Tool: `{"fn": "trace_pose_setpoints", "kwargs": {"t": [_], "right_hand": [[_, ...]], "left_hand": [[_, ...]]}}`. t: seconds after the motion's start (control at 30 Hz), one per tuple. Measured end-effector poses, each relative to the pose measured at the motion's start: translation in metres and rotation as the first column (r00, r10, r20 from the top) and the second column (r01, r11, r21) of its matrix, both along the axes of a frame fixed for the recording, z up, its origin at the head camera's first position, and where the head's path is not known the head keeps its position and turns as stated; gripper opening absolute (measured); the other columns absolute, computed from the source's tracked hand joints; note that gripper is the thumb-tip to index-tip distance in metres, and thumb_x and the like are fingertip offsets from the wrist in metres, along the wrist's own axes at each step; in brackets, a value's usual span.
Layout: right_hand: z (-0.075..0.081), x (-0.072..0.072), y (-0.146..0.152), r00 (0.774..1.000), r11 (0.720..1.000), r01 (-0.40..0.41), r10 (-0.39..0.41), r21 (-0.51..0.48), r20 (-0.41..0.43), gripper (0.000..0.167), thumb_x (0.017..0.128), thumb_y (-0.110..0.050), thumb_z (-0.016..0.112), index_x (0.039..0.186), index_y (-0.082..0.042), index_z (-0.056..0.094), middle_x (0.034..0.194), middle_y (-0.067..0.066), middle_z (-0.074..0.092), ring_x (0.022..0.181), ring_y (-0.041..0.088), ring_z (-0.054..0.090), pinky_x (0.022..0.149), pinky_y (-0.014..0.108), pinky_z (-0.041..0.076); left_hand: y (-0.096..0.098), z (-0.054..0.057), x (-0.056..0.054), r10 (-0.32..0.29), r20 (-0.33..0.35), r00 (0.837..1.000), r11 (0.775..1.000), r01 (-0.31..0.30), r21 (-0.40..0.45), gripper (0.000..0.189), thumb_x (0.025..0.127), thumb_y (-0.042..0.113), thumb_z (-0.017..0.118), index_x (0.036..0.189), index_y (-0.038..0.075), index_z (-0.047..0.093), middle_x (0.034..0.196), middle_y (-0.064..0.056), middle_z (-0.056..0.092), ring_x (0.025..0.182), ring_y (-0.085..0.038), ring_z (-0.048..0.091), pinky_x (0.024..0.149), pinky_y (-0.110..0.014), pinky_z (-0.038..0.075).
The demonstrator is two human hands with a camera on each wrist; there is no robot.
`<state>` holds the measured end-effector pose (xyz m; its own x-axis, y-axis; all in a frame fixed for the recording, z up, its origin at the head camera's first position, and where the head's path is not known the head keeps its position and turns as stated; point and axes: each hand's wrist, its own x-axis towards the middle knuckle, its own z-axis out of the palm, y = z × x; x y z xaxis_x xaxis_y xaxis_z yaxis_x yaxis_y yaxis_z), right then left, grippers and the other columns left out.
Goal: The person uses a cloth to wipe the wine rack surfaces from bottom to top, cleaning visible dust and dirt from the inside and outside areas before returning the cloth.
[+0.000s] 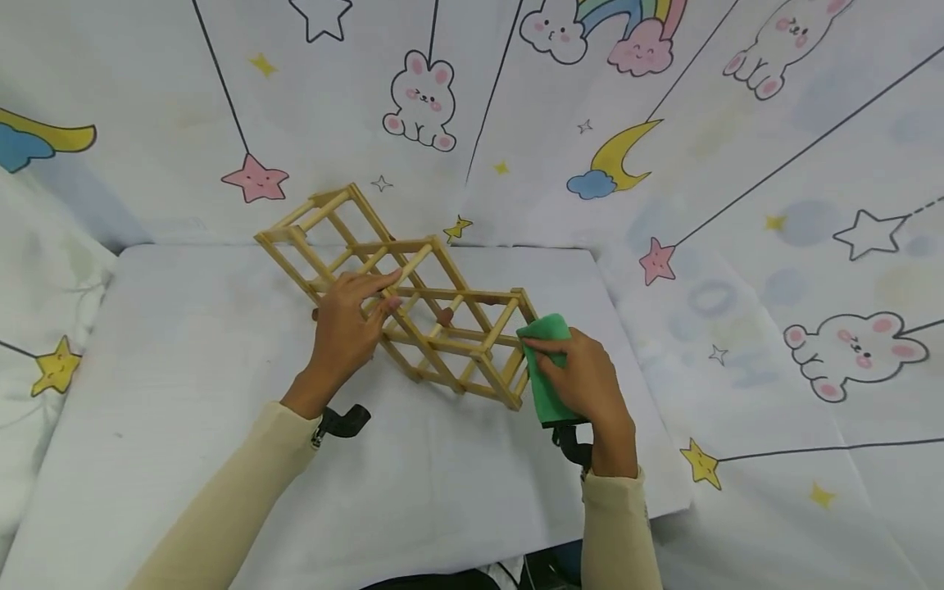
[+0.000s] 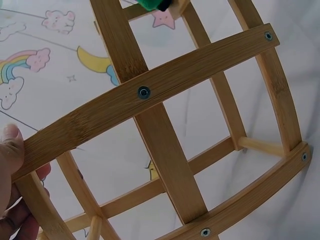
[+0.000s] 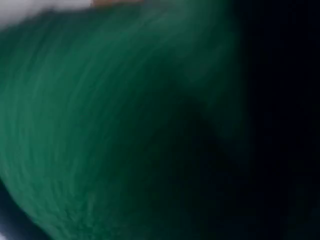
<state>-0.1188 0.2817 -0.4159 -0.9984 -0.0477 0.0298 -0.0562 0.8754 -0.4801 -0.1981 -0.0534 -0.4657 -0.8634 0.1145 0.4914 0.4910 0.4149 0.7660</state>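
A bamboo rack (image 1: 457, 346) of crossed slats and round rods stands at a slant over the white table. My left hand (image 1: 350, 324) grips one of its middle slats; in the left wrist view the thumb and fingers of that hand (image 2: 9, 155) pinch the slat's end, and screw heads dot the rack (image 2: 200, 64). At the rack's right end, my right hand (image 1: 586, 377) holds a folded green cloth (image 1: 544, 328) against the frame. The cloth (image 3: 65, 125) fills most of the right wrist view, blurred and dark, hiding the fingers there.
Under the rack lies a white-covered table (image 1: 184, 459), its front edge close to the person. A white curtain (image 1: 516, 123) printed with rabbits, stars and moons hangs behind and to the right. Each wrist wears a black camera mount (image 1: 347, 422).
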Motion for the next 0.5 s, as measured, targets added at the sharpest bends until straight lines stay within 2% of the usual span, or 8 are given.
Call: {"fn": "trace_pose_setpoints", "kwargs": {"t": [0.07,0.13,0.2,0.27,0.33,0.5], "right_hand": [[0.002,-0.004,-0.002,0.997,0.999,-0.043,0.042,-0.014,-0.057,0.030,0.102,-0.016,0.073,0.130,-0.027,0.079,0.128,0.019,0.070,0.107,0.037,0.070,0.079,0.053,0.062],[0.002,-0.008,-0.005,0.994,0.998,-0.055,0.051,-0.037,-0.099,0.030,0.102,-0.016,0.074,0.130,-0.026,0.079,0.130,0.020,0.068,0.113,0.038,0.069,0.084,0.057,0.062],[0.002,-0.010,-0.006,0.998,0.999,-0.017,0.014,-0.047,-0.059,0.029,0.104,-0.017,0.072,0.131,-0.024,0.078,0.131,0.021,0.068,0.111,0.038,0.070,0.082,0.055,0.063],[0.003,-0.009,-0.005,0.999,0.999,0.041,-0.041,-0.006,0.011,0.027,0.105,-0.020,0.069,0.130,-0.025,0.079,0.129,0.022,0.070,0.103,0.037,0.070,0.074,0.049,0.063],[0.005,-0.008,-0.004,0.997,0.998,0.053,-0.054,0.021,0.054,0.027,0.105,-0.021,0.069,0.129,-0.026,0.079,0.128,0.021,0.071,0.098,0.035,0.071,0.069,0.045,0.062],[0.005,-0.013,-0.006,1.000,0.998,-0.025,0.025,-0.058,-0.011,0.030,0.105,-0.022,0.070,0.135,-0.026,0.076,0.135,0.020,0.068,0.109,0.037,0.070,0.079,0.049,0.064]], "left_hand": [[-0.001,0.001,0.000,0.006,0.000,1.000,1.000,-0.006,-0.001,0.044,0.094,0.021,0.080,0.137,0.013,0.073,0.126,-0.016,0.078,0.119,-0.037,0.064,0.105,-0.058,0.051],[-0.001,0.002,0.000,0.010,-0.003,1.000,1.000,-0.010,-0.002,0.044,0.094,0.019,0.080,0.137,0.013,0.073,0.125,-0.016,0.078,0.119,-0.037,0.064,0.105,-0.058,0.051],[-0.001,0.001,0.000,0.009,-0.007,1.000,1.000,-0.009,-0.003,0.043,0.094,0.019,0.080,0.136,0.013,0.074,0.124,-0.015,0.078,0.118,-0.037,0.065,0.105,-0.058,0.051],[0.000,0.001,0.000,0.005,-0.010,1.000,1.000,-0.005,-0.002,0.043,0.094,0.019,0.080,0.136,0.013,0.074,0.124,-0.015,0.079,0.118,-0.037,0.065,0.105,-0.057,0.051],[0.000,0.000,0.000,0.001,-0.009,1.000,1.000,-0.001,-0.004,0.043,0.094,0.021,0.080,0.136,0.013,0.074,0.123,-0.015,0.079,0.119,-0.037,0.065,0.106,-0.057,0.051],[0.001,0.001,0.001,0.006,-0.009,1.000,1.000,-0.005,0.006,0.043,0.094,0.021,0.080,0.136,0.012,0.074,0.124,-0.015,0.078,0.120,-0.037,0.065,0.106,-0.058,0.050]]}}
